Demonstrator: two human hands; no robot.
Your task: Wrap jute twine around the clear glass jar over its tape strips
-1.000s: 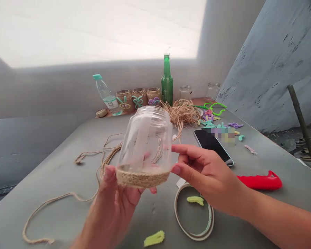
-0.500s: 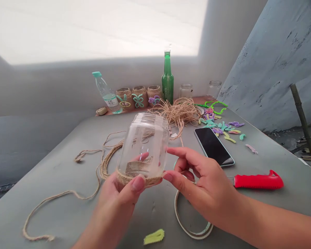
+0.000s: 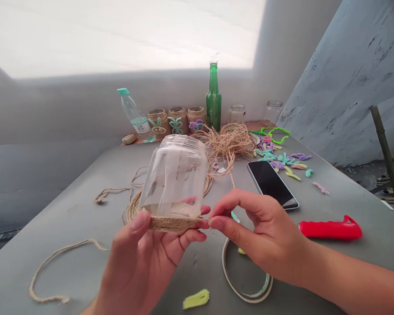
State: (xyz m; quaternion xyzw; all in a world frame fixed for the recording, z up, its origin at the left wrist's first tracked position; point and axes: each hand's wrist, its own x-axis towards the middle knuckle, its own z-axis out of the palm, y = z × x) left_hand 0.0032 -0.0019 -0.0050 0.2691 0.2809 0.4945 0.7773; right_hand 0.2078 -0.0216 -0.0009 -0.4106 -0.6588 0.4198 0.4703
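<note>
Grey table top point(image 3: 62, 210) spreads under a loose skein of tan jute twine point(image 3: 226, 142), with a black smartphone point(image 3: 272, 186) and a red plastic handle point(image 3: 330, 229) to the right. Above the table near centre, a clear glass jar point(image 3: 174, 175) tilts slightly, gripped by the curled left hand point(image 3: 144, 262). A snug, even jute band point(image 3: 170, 223) circles its base. The right hand point(image 3: 265, 236) pinches thumb and forefinger together at the band's end; whether they hold a strand is too small to tell.

Strong, even daylight bleaches the wall point(image 3: 118, 35) far above the left hand point(image 3: 141, 262) and right hand point(image 3: 265, 236) almost white; the surface point(image 3: 68, 210) lies in soft, faint shadow, pale glare streaks the glass jar point(image 3: 174, 175), and the wide lens bends the edges.
</note>
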